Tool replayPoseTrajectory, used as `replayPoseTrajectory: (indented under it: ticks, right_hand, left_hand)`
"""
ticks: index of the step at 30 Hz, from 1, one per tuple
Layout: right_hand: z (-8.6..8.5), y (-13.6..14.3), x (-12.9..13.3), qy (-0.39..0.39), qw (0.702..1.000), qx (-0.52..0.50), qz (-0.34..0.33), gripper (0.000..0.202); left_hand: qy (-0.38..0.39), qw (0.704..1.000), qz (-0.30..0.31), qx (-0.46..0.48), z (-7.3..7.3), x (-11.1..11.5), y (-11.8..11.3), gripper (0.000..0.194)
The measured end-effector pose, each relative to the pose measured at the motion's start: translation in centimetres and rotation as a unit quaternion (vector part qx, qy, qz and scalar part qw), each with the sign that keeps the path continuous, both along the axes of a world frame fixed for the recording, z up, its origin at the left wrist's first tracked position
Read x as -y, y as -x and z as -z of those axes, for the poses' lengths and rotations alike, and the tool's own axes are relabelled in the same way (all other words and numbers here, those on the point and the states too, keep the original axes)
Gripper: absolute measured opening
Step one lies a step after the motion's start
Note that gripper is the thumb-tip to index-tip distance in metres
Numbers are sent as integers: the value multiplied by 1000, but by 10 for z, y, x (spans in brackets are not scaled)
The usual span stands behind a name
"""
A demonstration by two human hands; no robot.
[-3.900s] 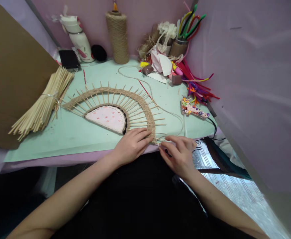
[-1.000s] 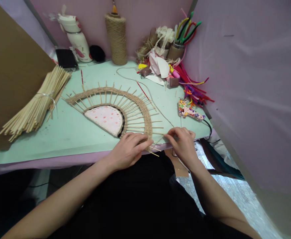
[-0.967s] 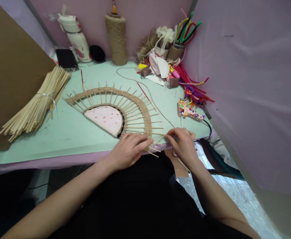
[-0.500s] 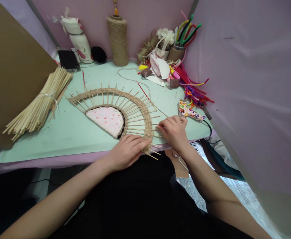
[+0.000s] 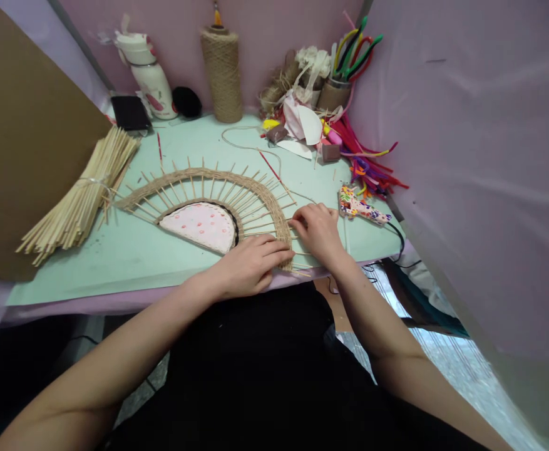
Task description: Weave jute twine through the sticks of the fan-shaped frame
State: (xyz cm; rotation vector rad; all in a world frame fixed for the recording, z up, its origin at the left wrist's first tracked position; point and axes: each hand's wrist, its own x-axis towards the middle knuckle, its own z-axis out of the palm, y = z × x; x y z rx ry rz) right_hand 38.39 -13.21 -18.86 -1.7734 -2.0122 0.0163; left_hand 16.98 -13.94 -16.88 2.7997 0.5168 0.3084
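Note:
A half-round woven piece [image 5: 260, 191] with thin sticks fanning outward lies on the table, a pale pink spotted half-disc [image 5: 201, 225] at its centre. My left hand [image 5: 250, 263] rests over its lower right end, fingers closed on the twine band. At the outer edge on the right, my right hand [image 5: 316, 228] is pinched by the stick tips; what lies between its fingertips is too small to tell. A twine runs from near the right hand toward a red-tipped stick [image 5: 274, 172] above the band.
A bundle of sticks [image 5: 84, 194] lies left on the green tabletop [image 5: 128, 266]. Behind stand a white bottle [image 5: 152, 84], a twine spool [image 5: 221, 75] and a pot of scissors [image 5: 335, 94]. Pipe cleaners [image 5: 368, 163] and a patterned glue gun [image 5: 363, 210] are at right.
The woven piece has turned slightly, its right end moving up and its left end shifting left. My right hand has moved up and left, closer to the band; my left hand has shifted slightly up and right.

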Motion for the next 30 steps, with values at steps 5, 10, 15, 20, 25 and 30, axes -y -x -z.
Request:
replayPoseTrajectory:
  ticks: [5, 10, 15, 20, 25, 30]
  right_hand:
    - [0, -2, -2, -9, 1000, -20, 1, 12]
    - [1, -3, -2, -21, 1000, 6, -8, 16]
    - [0, -6, -1, -23, 999, 31, -4, 19]
    - [-4, -8, 2, -12, 999, 51, -5, 19]
    - [-4, -10, 3, -1, 999, 52, -2, 20]
    - [-2, -11, 3, -2, 999, 46, -1, 21]
  left_hand:
    - [39, 999, -22, 8, -9, -3, -4, 47]
    - [19, 998, -36, 54, -5, -16, -13, 39]
    - [-4, 999, -43, 26, 13, -22, -16, 41]
    - [-2, 999, -33, 27, 12, -21, -10, 40]
    - [16, 999, -34, 33, 5, -24, -10, 38]
    - [18, 995, -84, 57, 9, -29, -18, 36]
